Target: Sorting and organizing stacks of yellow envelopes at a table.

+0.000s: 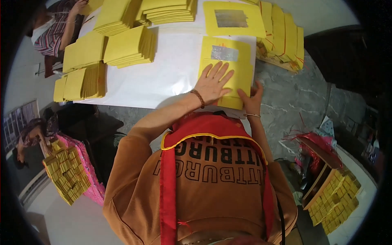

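A flat yellow paper piece (232, 69) with a silvery rectangular patch (224, 53) lies near the table's front right edge, in front of me. My left hand (213, 85) rests flat on it, fingers spread, just below the patch. At the paper's right edge is my right hand (253, 99), its thumb touching the lower right corner and its forefinger apart from the thumb; the other fingers are partly hidden. Just beyond lies a larger yellow paper piece (210, 28), also with a silvery patch (230, 18).
Several stacks of yellow paper (128, 45) stand on the left of the white table (163, 77). More yellow bundles (281, 32) with red strings lie at the far right. A person (51, 38) sits at far left. Yellow bundles (67, 173) stand lower left, others (335, 200) lower right.
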Demonstrator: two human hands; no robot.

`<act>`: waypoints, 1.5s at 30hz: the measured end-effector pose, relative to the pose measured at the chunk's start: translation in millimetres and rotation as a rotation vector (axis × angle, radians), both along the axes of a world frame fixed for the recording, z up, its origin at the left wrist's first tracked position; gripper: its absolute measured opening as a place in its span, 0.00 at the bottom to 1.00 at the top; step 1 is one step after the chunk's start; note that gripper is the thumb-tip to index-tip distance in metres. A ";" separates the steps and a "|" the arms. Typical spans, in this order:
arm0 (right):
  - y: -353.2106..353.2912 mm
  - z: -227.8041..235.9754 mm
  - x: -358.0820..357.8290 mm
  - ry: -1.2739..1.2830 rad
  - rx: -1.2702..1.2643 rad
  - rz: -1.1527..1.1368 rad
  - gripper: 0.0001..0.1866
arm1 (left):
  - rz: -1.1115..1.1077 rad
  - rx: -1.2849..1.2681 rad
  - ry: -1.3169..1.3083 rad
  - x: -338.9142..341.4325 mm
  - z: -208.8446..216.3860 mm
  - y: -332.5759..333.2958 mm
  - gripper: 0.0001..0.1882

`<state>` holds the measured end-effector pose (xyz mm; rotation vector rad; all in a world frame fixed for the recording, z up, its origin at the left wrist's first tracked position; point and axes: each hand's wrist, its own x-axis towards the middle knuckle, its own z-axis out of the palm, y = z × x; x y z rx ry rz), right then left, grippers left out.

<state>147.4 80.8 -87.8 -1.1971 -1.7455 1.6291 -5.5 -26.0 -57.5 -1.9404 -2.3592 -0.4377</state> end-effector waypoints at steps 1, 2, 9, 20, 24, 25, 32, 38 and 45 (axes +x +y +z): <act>0.7 -4.4 -1.3 0.012 -0.001 0.020 0.31 | 0.020 -0.001 0.012 -1.6 1.8 -0.6 0.32; 0.1 -7.3 0.2 0.048 -0.027 0.018 0.27 | -0.019 0.006 -0.034 -1.2 4.8 -1.6 0.34; 16.6 -0.6 13.4 0.028 -0.233 0.128 0.10 | -0.049 0.056 -0.108 1.3 6.5 -9.1 0.36; 16.4 36.4 -1.7 -0.051 -0.410 0.060 0.10 | -0.134 0.111 0.159 16.7 7.0 -10.2 0.28; 14.6 44.0 -11.0 0.068 -0.473 -0.023 0.19 | -0.073 0.233 0.283 16.4 3.4 -8.8 0.24; 14.3 48.6 -13.5 0.098 -0.510 -0.023 0.24 | -0.065 0.233 0.285 15.2 1.8 -7.2 0.24; -16.2 77.8 -28.1 0.105 -0.336 0.080 0.28 | -0.043 0.185 -0.002 6.5 19.7 -15.6 0.19; -50.3 72.5 -60.5 0.263 -0.201 0.277 0.16 | 0.006 0.277 -0.023 -25.9 44.0 -67.6 0.21; -102.1 69.7 -108.6 0.205 -0.468 0.516 0.11 | 0.165 0.174 0.049 -52.3 56.3 -142.4 0.23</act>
